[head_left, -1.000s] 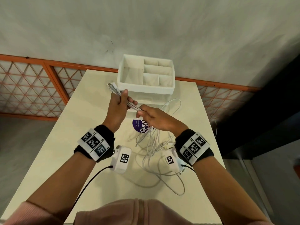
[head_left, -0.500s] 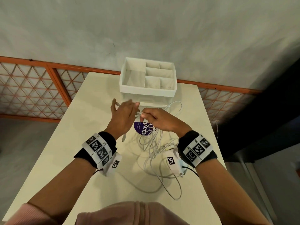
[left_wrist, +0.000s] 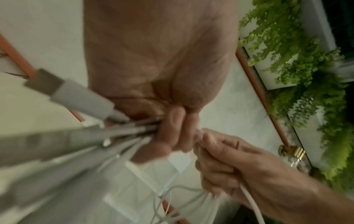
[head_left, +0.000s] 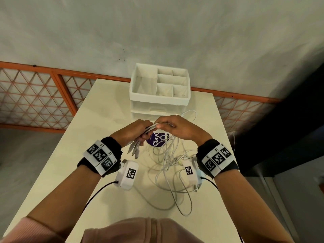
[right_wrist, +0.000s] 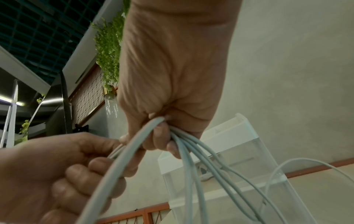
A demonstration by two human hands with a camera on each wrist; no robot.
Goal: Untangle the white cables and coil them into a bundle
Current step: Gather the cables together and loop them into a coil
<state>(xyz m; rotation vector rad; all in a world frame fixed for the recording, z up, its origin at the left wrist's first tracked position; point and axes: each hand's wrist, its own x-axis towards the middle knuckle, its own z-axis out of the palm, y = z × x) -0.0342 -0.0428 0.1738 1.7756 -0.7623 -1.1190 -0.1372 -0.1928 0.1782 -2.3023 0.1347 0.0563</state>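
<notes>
I'm reading "Clay" in white letters on a purple round sticker (head_left: 156,139) lying on my bench (head_left: 105,109), the rest covered by cables, tiny wristband (head_left: 100,156) characters unreadable

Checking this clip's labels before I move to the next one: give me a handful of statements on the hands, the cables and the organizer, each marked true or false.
1. Both hands grip the white cables. True: the left hand and right hand hold them side by side.
2. The connector ends lie in the organizer. False: they hang below the left hand.
3. The cables are fully coiled. False: loose loops lie spread on the table.
4. The organizer's top compartments hold cables. False: they look empty.
5. A purple round label lies beneath the hands. True.
</notes>
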